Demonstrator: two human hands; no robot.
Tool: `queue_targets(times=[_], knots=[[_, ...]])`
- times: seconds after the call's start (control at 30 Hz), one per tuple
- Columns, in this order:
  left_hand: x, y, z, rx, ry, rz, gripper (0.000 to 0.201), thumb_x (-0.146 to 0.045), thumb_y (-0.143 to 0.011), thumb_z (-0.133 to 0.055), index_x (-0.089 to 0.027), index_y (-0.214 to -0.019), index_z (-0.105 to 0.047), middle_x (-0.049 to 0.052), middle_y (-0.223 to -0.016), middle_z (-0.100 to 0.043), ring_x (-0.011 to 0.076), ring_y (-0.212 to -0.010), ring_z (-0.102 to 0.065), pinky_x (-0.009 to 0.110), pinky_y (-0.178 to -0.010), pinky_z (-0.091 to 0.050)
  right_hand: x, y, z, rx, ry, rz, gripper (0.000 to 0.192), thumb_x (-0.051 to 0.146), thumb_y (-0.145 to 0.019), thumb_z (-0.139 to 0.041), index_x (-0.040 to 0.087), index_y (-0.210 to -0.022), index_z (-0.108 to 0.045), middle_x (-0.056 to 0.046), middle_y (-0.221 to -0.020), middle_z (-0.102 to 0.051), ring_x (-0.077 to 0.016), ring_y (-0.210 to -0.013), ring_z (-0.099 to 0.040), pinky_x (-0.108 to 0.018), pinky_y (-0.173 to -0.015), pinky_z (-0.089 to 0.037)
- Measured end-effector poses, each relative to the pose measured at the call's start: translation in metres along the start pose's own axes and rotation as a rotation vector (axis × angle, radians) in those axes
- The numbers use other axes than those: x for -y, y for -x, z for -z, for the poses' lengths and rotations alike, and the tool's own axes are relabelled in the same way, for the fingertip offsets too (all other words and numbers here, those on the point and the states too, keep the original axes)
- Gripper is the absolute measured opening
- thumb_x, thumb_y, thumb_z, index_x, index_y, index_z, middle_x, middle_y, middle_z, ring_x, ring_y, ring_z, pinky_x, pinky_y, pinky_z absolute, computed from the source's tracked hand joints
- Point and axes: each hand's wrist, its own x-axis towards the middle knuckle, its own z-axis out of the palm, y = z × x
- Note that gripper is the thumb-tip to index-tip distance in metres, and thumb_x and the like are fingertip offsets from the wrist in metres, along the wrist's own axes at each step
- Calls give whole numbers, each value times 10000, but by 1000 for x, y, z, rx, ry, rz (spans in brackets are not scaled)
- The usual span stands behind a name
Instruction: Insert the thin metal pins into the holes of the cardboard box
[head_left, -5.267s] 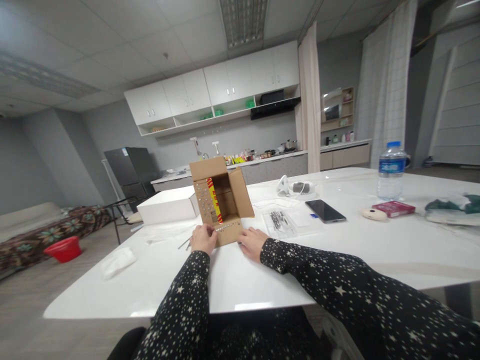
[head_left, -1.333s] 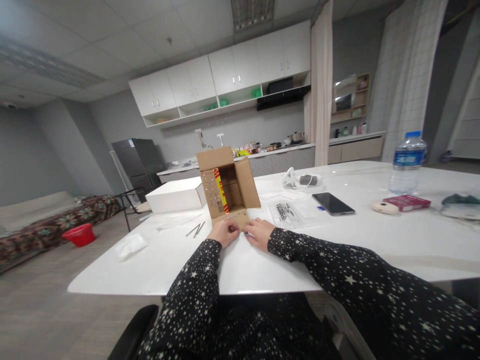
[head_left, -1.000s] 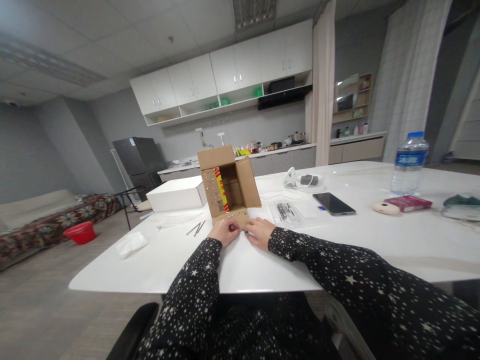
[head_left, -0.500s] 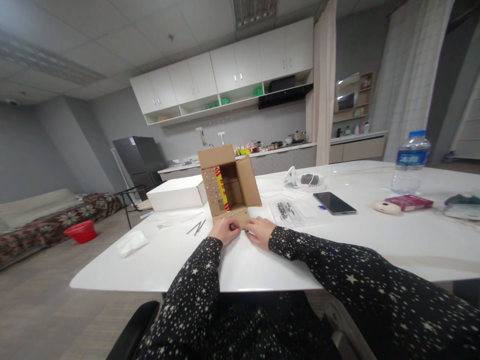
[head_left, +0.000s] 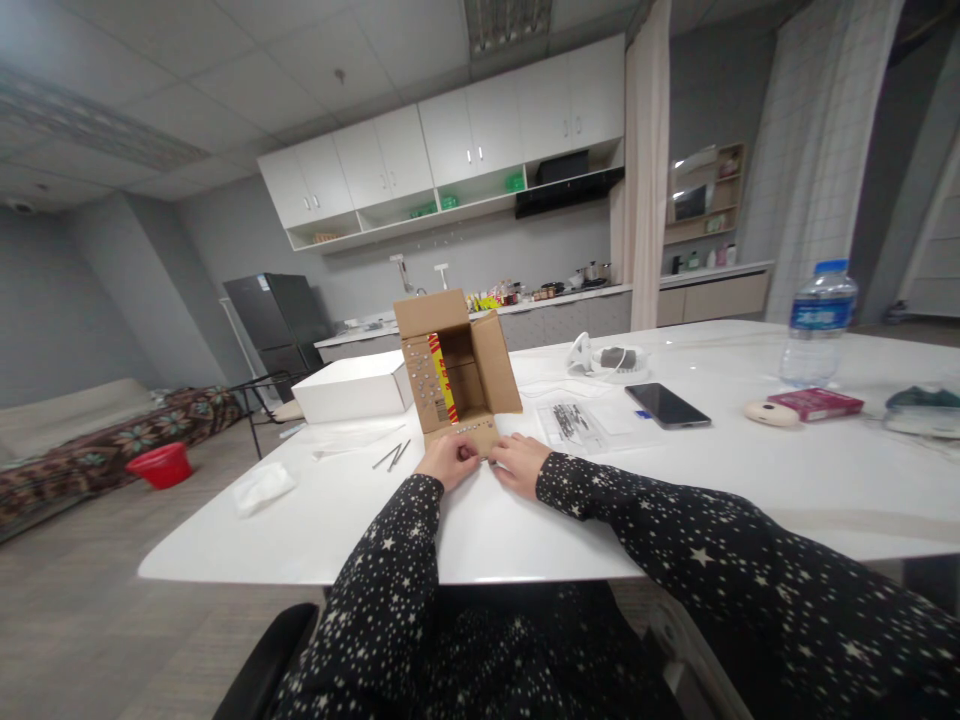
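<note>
An open cardboard box (head_left: 501, 365) stands on the white table, its mouth facing me and its flaps spread. Small shiny dots cover its left flap (head_left: 426, 385), which also bears a red and yellow strip, and a row of dots runs along the lower front flap (head_left: 480, 432). My left hand (head_left: 447, 461) is closed at the left of that lower flap, thumb and fingers curled together. Beside it, my right hand (head_left: 520, 464) has its fingers bent and together at the flap's right corner. Whatever small thing either hand may pinch is hidden.
Left of the box are thin metal sticks (head_left: 399, 455), a crumpled tissue (head_left: 264, 488) and a white box (head_left: 352, 388). Rightward lie a clear bag with small dark pieces (head_left: 574, 424), a phone (head_left: 667, 405), a small white fan (head_left: 611, 358), a magenta pack (head_left: 817, 404) and a water bottle (head_left: 817, 330).
Hands and box stay in practically the same place. Only a very slight shift of the whole view shows.
</note>
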Motion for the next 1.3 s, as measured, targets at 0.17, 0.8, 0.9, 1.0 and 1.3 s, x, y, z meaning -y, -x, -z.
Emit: queue_targets(times=[0.17,0.8,0.9,1.0,1.3], knots=[[0,0,0,-10,-3,-5,151,-302,-713,-587,-169,-708,-658,0,-639,-616,121,-609,-524,235,-588,-392,1,0,1,0,6,-2,269,270,-861,-462,226,-1073,-621,-79,-1040,-597,-220,-940,-511,-342,-799,-397],[3,-2,8,-221,-195,254,157,-261,-743,-547,-224,-879,-617,35,-890,-614,197,-902,-568,321,-782,-416,1,0,4,34,-4,-12,240,268,-859,-476,220,-1035,-631,-78,-1035,-593,-222,-951,-511,-333,-778,-394],[2,-1,9,-230,-207,310,191,-261,-730,-563,-230,-914,-605,40,-930,-617,203,-933,-564,328,-792,-410,1,0,3,21,-6,-9,236,264,-861,-475,218,-1032,-631,-77,-1031,-594,-220,-953,-510,-331,-782,-392],[3,-1,8,-257,-218,358,206,-263,-717,-574,-236,-921,-595,39,-927,-615,212,-935,-562,334,-790,-409,0,0,2,20,2,-10,240,260,-857,-476,215,-1030,-636,-78,-1032,-598,-221,-955,-511,-328,-777,-395],[4,-2,6,-302,-221,438,168,-293,-726,-562,-232,-882,-580,59,-952,-607,244,-982,-547,387,-834,-397,-1,0,-1,-4,9,2,242,256,-851,-475,214,-1026,-636,-73,-1028,-607,-224,-943,-520,-330,-773,-399]])
